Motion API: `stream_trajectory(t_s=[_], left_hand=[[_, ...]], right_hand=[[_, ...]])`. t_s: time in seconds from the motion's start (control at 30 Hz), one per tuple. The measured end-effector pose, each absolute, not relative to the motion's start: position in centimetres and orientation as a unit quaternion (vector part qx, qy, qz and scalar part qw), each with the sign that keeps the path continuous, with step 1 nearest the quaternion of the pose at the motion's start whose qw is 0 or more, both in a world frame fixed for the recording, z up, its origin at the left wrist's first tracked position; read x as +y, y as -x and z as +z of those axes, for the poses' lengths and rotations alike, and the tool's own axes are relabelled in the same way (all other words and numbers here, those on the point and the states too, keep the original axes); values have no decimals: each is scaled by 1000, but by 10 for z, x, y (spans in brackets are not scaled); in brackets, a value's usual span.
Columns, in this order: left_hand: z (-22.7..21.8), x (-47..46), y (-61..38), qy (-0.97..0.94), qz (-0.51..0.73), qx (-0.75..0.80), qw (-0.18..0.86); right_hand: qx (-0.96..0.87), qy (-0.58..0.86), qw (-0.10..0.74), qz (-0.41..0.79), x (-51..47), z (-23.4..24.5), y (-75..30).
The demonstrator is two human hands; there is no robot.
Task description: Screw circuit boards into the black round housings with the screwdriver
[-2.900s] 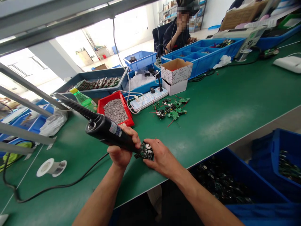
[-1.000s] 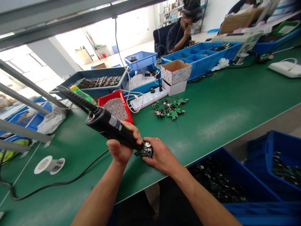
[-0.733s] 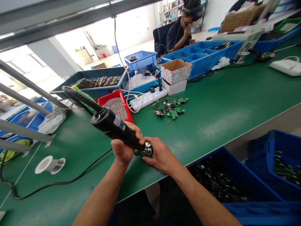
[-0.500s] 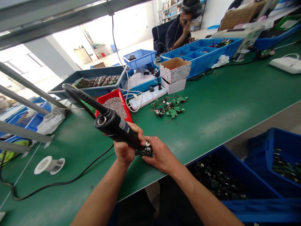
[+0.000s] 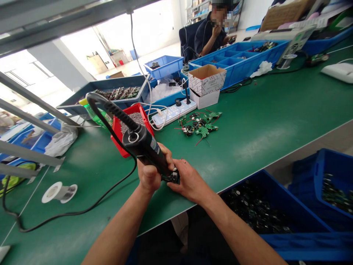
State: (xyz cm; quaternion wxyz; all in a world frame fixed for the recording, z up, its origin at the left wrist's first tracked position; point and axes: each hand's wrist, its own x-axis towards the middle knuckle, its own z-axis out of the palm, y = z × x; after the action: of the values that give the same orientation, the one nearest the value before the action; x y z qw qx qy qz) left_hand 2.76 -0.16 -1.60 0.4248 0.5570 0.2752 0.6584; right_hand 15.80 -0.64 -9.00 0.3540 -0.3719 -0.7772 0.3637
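Observation:
My left hand (image 5: 150, 176) is wrapped round a black corded electric screwdriver (image 5: 146, 147), which leans with its cable end up and to the left. Its lower end meets a small circuit board assembly (image 5: 173, 177) with dark and silver parts; the tip itself is hidden. Closed on the right side of that assembly is my right hand (image 5: 189, 180), thumb and fingers gripping it near the table's front edge. Beyond my hands lies a loose group of green circuit boards (image 5: 202, 127) with red wires. The red bin (image 5: 121, 145) of small metal pieces stands behind the screwdriver.
A power strip (image 5: 173, 113) and an open carton (image 5: 208, 82) stand behind the boards. The screwdriver's cord (image 5: 91, 206) loops across the table past a wire spool (image 5: 56, 193). Blue bins (image 5: 275, 235) of parts sit below the front edge. A person (image 5: 211, 35) sits opposite.
The screwdriver's cable end has swung right and stands somewhat more upright, uncovering a green bottle and more of the red bin. Both hands keep their holds. The view has shifted slightly.

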Motion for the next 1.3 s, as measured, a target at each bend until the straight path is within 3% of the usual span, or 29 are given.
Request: stream_trajectory(t_s=[0.6, 1.0, 1.3], left_hand=[[-12, 3, -31, -549, 674, 299, 394], [-15, 1, -35, -525, 657, 331, 428], [7, -16, 31, -362, 760, 423, 334]], right_hand=[[-778, 367, 358, 364, -7, -91, -158], [-777, 363, 367, 360, -7, -89, -158], [-776, 358, 386, 347, -5, -91, -158]])
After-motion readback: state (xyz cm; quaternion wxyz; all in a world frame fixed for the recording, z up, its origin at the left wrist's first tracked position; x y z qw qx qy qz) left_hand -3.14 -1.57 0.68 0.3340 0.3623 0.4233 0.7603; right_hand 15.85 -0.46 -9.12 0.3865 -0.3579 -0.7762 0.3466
